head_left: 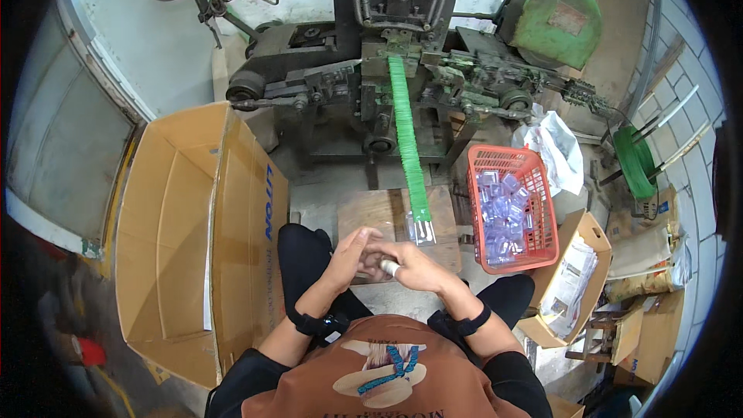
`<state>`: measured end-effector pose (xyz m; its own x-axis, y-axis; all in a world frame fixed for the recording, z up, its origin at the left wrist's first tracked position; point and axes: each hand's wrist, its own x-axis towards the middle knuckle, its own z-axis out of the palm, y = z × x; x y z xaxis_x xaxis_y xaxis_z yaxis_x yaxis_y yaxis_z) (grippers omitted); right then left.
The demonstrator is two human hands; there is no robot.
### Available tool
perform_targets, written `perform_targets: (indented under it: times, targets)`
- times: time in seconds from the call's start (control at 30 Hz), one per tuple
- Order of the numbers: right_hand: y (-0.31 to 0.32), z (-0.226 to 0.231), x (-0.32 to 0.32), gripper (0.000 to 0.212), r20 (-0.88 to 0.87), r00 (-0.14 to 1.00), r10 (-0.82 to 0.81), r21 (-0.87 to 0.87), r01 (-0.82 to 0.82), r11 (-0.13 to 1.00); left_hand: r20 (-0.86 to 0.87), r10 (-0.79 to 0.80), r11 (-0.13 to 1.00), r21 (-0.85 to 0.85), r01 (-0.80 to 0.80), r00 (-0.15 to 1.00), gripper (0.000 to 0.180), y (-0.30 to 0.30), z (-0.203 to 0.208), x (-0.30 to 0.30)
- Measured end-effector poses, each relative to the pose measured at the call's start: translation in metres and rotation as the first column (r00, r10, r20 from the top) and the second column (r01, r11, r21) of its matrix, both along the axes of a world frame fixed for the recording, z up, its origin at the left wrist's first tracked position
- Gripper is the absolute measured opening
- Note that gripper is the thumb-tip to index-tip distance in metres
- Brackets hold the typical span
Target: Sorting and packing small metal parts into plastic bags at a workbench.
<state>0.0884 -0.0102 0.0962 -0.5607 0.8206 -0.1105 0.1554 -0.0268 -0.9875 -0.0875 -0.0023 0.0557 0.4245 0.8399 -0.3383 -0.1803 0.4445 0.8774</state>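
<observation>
In front of my shirt my left hand (354, 257) and my right hand (418, 265) meet, fingers curled and pressed together. Whatever may lie between them is hidden. A white wrap (389, 267) shows on a finger of my right hand. Just beyond my fingers, a long row of thin green pieces (406, 135) runs down from the dark machine (398, 0). Its near end, with a clear and metallic tip (422, 232), is over a wooden board (364, 213), apart from my hands.
A large open cardboard box (251, 240) stands at my left. On the right are a red plastic basket (474, 209) of clear purplish pieces (501, 209), a carton (596, 236) with papers, a white bag (561, 155) and a green stool (635, 162). A green rounded guard (534, 15) tops the machine's right side.
</observation>
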Motion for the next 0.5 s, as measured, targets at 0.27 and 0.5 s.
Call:
perform_targets:
  times: [0.27, 0.5]
  targets:
    - [0.039, 0.038, 0.056, 0.054, 0.448, 0.765, -0.462, 0.538, 0.182, 0.823, 0.300, -0.106, 0.917, -0.339, 0.210, 0.948, 0.054, 0.005, -0.084, 0.030]
    - [0.056, -0.007, 0.062, 0.042, 0.559, 0.674, -0.483, 0.491, 0.201, 0.848, 0.435, 0.026, 0.927, -0.347, 0.141, 0.900, 0.057, 0.016, -0.058, 0.101]
